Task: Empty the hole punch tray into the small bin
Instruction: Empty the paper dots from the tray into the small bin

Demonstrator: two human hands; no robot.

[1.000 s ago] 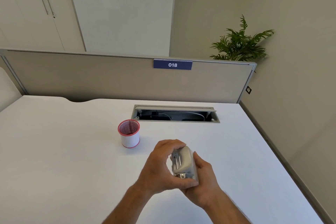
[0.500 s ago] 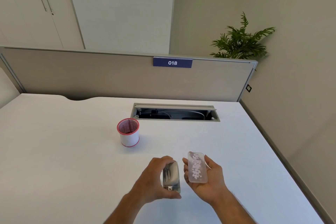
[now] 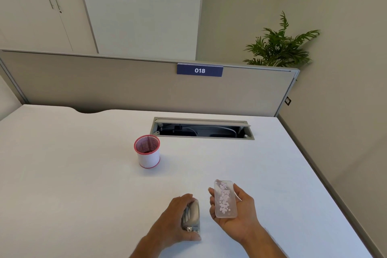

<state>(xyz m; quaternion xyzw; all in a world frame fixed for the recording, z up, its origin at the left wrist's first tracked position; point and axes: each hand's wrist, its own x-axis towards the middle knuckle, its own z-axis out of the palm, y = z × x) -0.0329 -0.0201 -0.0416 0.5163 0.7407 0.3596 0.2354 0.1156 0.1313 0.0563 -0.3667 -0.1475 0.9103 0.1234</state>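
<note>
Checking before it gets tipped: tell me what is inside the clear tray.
The clear tray in the right hand holds scattered pale pink paper dots. Its underside is covered by the palm.

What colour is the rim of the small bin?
Red, on the small bin; clearest in the head view.

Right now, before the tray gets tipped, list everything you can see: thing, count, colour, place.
small bin: one, white with red rim and mesh inside, mid-desk, upright.
hole punch: one, grey, near desk edge, under left hand.
tray: one, clear, holding pale pink paper dots, in right hand.
desk: one, white.
cable hatch: one, grey, open, back of desk.
partition: one, beige, behind desk.
018 sign: one, blue, on partition.
plant: one, green, behind partition, right.
cabinet: one, off-white, back left.
left hand: on the hole punch.
right hand: cradling the tray.
</note>
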